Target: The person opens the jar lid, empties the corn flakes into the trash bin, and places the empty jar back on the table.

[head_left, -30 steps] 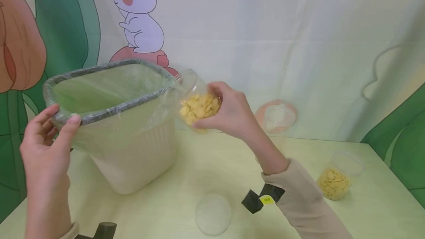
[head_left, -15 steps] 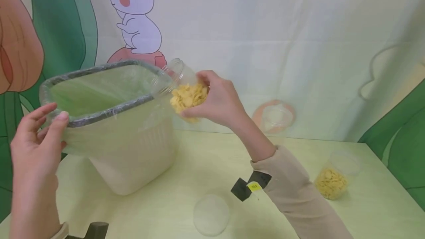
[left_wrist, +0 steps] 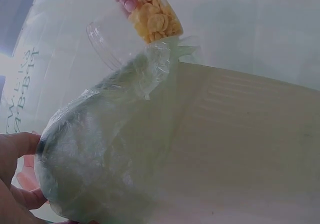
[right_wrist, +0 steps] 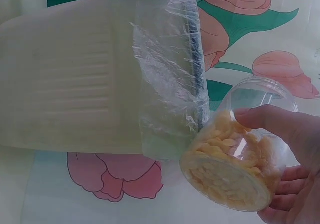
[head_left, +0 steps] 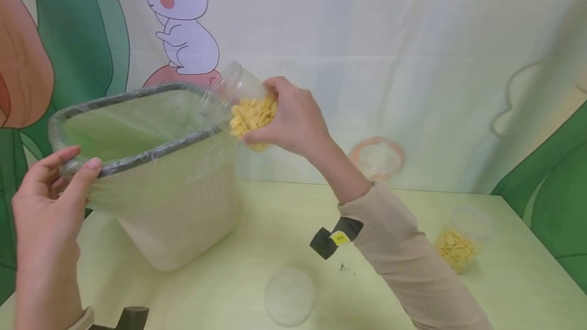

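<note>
A pale waste bin (head_left: 183,223) stands at the left of the table, lined with a thin clear plastic bag (head_left: 206,152) folded over its dark rim. My left hand (head_left: 50,192) pinches the bin's near-left rim, thumb outside, bag included. My right hand (head_left: 298,118) grips a clear plastic jar (right_wrist: 235,149) around its lower body. Yellow flakes (head_left: 252,116) fill the jar's lower part. The jar leans left, its lidless mouth overlapping the bin's right rim in the head view; the flakes are still inside. In the left wrist view, the jar's mouth (left_wrist: 100,43) shows just beyond the bag-covered rim.
A round translucent lid (head_left: 289,297) lies on the table (head_left: 270,233) in front. At the right sits another clear jar (head_left: 456,251) of yellow flakes. A clear round-rimmed container (head_left: 379,159) is at the back, before a printed curtain (head_left: 412,39).
My right hand has lifted the jar up and left, bringing its mouth to the bin's right rim. My left hand keeps its hold on the rim.
</note>
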`<state>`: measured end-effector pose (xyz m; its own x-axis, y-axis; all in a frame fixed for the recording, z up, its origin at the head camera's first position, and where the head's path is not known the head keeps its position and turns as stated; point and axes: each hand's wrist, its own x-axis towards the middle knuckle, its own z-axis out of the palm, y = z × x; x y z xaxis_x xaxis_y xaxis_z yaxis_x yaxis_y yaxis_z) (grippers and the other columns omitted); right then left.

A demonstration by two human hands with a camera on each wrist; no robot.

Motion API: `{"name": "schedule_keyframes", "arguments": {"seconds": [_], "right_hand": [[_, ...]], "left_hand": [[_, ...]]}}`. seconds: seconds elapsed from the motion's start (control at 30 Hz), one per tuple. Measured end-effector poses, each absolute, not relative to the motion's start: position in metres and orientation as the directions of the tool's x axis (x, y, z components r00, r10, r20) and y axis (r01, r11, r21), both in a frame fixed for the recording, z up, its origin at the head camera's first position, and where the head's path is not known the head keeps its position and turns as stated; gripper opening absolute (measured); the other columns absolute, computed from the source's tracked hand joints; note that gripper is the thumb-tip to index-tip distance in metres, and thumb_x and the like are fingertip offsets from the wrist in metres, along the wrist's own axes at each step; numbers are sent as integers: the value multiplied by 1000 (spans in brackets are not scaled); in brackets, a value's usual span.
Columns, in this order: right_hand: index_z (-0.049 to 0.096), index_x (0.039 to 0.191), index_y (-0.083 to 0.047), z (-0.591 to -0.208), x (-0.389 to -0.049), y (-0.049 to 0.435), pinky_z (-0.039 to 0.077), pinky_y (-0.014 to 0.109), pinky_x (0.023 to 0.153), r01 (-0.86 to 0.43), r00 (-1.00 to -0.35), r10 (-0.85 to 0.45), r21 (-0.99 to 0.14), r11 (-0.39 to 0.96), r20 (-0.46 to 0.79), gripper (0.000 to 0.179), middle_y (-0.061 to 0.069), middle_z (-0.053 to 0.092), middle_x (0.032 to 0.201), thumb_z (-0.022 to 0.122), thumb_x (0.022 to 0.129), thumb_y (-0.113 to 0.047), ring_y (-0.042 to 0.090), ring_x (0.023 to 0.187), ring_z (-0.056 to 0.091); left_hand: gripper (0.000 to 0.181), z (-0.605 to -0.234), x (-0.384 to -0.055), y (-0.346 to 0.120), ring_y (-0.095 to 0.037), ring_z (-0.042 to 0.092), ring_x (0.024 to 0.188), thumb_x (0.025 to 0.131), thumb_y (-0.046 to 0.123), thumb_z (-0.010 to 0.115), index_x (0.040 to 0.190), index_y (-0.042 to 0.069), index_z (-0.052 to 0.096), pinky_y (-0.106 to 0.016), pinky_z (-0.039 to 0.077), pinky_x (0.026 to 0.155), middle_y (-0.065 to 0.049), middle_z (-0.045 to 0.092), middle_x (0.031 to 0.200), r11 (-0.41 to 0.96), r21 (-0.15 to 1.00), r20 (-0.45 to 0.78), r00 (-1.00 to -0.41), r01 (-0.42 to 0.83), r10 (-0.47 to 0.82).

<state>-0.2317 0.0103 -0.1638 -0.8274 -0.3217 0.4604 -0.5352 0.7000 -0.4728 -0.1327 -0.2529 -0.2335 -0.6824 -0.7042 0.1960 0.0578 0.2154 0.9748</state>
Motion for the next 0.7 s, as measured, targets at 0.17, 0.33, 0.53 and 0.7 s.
{"name": "schedule_keyframes", "arguments": {"seconds": [0.17,0.33,0.53,0.7], "right_hand": [[48,122,-7,-155,-235,7,45,25,63,-526,-827,-330,-419,740,455,78,0,58,95,82,59,-37,14,78,53],[46,124,-10,-147,-238,3,44,24,61,-501,-836,-326,-374,780,441,77,-2,57,95,81,60,-36,13,78,52],[43,128,-12,-141,-242,-6,44,25,60,-485,-842,-335,-322,813,422,78,-1,56,101,78,62,-34,14,80,51],[39,131,-13,-137,-245,-13,44,26,61,-449,-856,-327,-262,854,402,80,-1,54,105,77,64,-32,14,83,50]], "left_hand": [[43,-232,-133,-252,-2,38,87,83,24,66,125,25,54,-14,34,67,9,39,122,94,991,137,-683,99,-717],[45,-233,-135,-250,-3,41,91,82,22,67,125,24,53,-15,34,74,9,42,117,20,990,110,-686,139,-720],[45,-234,-135,-250,-2,42,91,83,17,65,126,21,52,-13,34,73,10,43,108,-15,980,126,-682,197,-720],[47,-233,-135,-249,-2,40,91,84,17,65,128,22,50,-12,33,74,10,42,109,-22,982,115,-689,187,-715]]}}
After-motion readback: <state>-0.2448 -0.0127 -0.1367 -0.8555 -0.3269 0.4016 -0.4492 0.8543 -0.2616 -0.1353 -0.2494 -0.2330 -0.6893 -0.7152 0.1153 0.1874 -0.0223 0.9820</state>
